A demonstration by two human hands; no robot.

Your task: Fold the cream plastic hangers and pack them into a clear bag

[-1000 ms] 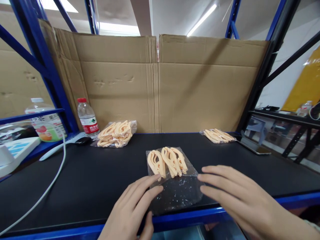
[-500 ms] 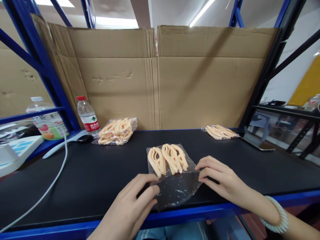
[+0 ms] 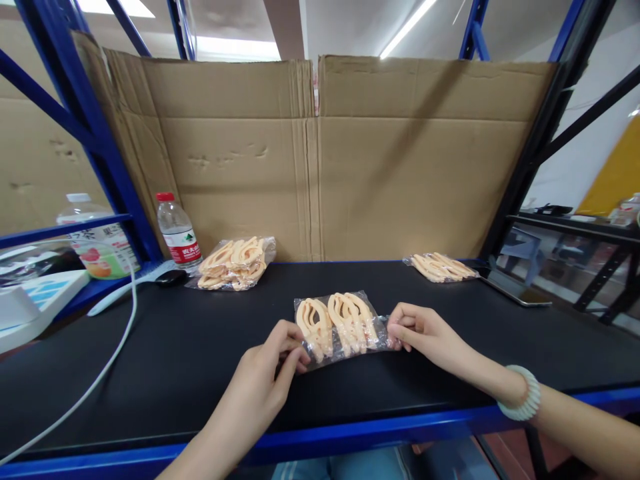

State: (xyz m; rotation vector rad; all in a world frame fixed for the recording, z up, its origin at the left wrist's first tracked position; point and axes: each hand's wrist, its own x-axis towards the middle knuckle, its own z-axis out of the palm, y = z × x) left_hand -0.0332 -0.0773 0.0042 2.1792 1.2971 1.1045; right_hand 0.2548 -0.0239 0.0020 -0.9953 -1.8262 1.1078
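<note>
In the head view a clear plastic bag [image 3: 345,341] lies on the black tabletop, with several cream-coloured looped plastic pieces [image 3: 346,316] inside, perhaps folding hangers. Its loose flap is folded up over their lower ends. My left hand [image 3: 280,363] pinches the bag's lower left corner between thumb and fingers. At the right side, my right hand [image 3: 413,328] has its thumb and fingers closed on the other end of the flap. A pale beaded bracelet [image 3: 523,393] circles my right wrist.
Filled bags [image 3: 237,263] lie at the back left beside a red-capped water bottle [image 3: 179,230]; another filled bag [image 3: 443,267] is at the back right, near a flat dark device [image 3: 517,287]. A white cable [image 3: 117,347] crosses the left side. Cardboard [image 3: 240,153] walls the back.
The bag's flap, which hung down toward the table's front edge, is now folded up over the pieces. Both hands moved with it, and their fingers closed on its ends.
</note>
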